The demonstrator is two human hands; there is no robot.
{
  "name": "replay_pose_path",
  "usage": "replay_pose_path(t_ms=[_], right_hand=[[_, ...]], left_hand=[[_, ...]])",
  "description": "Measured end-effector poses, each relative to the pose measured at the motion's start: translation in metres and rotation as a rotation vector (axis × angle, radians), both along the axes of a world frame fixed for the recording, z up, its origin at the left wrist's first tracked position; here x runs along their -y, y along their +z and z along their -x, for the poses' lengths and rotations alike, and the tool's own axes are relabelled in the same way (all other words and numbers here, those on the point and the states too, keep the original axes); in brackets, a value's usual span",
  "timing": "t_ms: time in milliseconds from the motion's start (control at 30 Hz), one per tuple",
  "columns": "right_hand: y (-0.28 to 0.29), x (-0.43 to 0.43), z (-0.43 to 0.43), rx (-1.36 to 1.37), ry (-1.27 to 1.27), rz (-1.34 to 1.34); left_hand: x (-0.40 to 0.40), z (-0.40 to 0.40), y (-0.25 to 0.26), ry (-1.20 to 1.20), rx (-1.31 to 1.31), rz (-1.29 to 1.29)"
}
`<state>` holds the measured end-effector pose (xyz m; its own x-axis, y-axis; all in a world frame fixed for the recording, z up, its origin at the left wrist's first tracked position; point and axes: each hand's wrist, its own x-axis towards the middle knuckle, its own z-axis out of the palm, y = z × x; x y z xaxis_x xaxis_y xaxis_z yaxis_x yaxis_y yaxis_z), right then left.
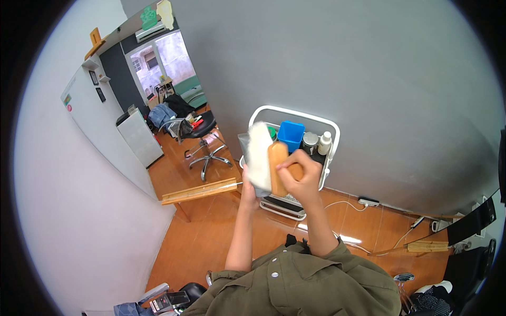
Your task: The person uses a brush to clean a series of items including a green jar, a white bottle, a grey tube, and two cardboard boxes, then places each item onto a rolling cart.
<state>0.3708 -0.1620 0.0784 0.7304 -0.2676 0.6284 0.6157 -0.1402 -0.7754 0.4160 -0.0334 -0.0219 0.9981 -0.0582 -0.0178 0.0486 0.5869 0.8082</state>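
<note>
My right hand (302, 172) grips the stubby handle of a wooden brush (278, 166) with thick white bristles (259, 156). The bristles face left, and the hand and brush look slightly blurred. On their left side, my left hand (249, 191) is raised with its thumb upright and most of its fingers hidden. It supports a grey object (263, 192), largely covered by the bristles, so its kind is unclear. Both hands are above a white-framed trolley (294, 109), whose top tray carries a blue plastic bin (291, 134), a dark jar (310, 141) and a white bottle (325, 143).
A grey wall (336, 71) rises behind the trolley. To the left leans a large mirror (189, 138) above a wooden ledge (201, 191). A white cable (344, 203) and power strip (368, 202) lie by the wall. A boxed item (170, 302) sits at lower left.
</note>
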Motion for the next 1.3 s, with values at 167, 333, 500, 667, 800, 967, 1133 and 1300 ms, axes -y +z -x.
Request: replay_pose_path(t_ms=[167, 333, 500, 667, 800, 967, 1133, 1300], right_hand=[[-0.006, 0.022, 0.0, -0.333, 0.146, 0.199], [0.021, 0.014, 0.015, 0.122, -0.076, -0.357], [-0.006, 0.012, 0.003, -0.178, 0.055, 0.139], [0.001, 0.032, 0.015, -0.115, 0.047, -0.076], [0.017, 0.014, 0.021, 0.127, -0.057, -0.229], [-0.022, 0.009, 0.005, -0.07, 0.049, 0.068], [0.003, 0.016, 0.026, -0.055, -0.012, -0.01], [0.008, 0.001, 0.026, 0.16, -0.146, -0.018]], left_hand=[[-0.025, -0.009, -0.013, -0.252, 0.056, 0.104], [-0.012, -0.001, 0.004, -0.219, -0.015, -0.014], [0.008, 0.008, 0.016, -0.016, -0.018, 0.078], [-0.014, 0.002, 0.008, -0.163, 0.056, 0.15], [-0.014, 0.003, -0.006, -0.166, 0.097, 0.018], [0.008, 0.011, 0.003, -0.188, 0.032, 0.174], [-0.019, 0.007, -0.023, -0.209, 0.065, 0.046], [-0.01, 0.016, -0.014, -0.188, 0.083, -0.124]])
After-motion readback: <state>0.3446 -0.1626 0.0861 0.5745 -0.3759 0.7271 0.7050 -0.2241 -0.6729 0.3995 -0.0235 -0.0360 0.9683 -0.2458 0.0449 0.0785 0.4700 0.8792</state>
